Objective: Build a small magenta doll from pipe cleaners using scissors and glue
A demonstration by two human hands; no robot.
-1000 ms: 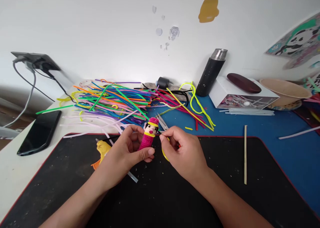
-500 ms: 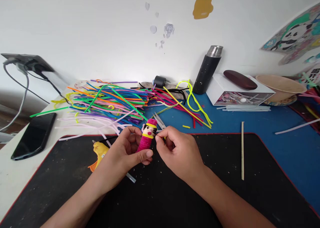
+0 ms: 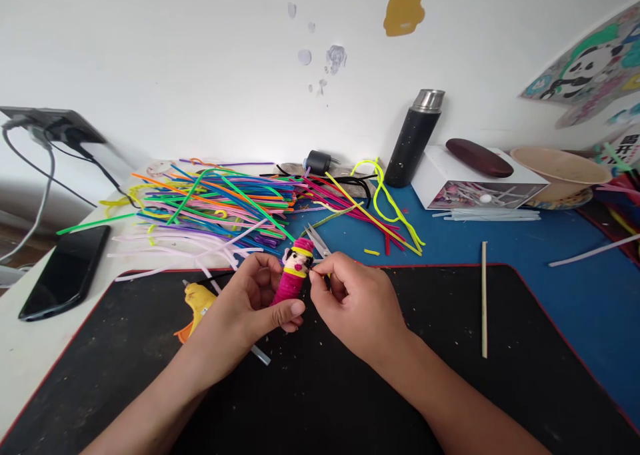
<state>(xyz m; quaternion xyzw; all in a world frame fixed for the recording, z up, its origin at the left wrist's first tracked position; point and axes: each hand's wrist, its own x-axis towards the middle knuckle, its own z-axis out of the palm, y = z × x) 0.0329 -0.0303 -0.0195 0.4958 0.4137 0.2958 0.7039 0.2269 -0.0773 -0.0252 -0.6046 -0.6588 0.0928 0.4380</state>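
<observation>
Here's the little pink doll (image 3: 290,283), up over the black mat (image 3: 360,402) and gripped by the left hand (image 3: 263,298), thumb across the front of its body, fingers curled behind. Its long axis runs up and away, the head (image 3: 299,260) leaning slightly right, clear above the thumb. And there's the key line: the right hand (image 3: 360,302) is in close on that head's right side, fingertips right at its edge, so the doll lies just left of the pinch. Thumb and forefinger are pressed together; whether anything sits between them, I can't tell. The left hand has the body, the right is nearer the face's right edge. Over to the containers: a white box (image 3: 434,175) at the back right, pale and pink bits showing at its front (image 3: 463,195), though contents or print, I can't say. A dark case (image 3: 479,158) lies on top, looking shut. Just beside, a wide beige bowl (image 3: 563,168), no contents to be made out, and a black bottle (image 3: 414,142), cap on.
</observation>
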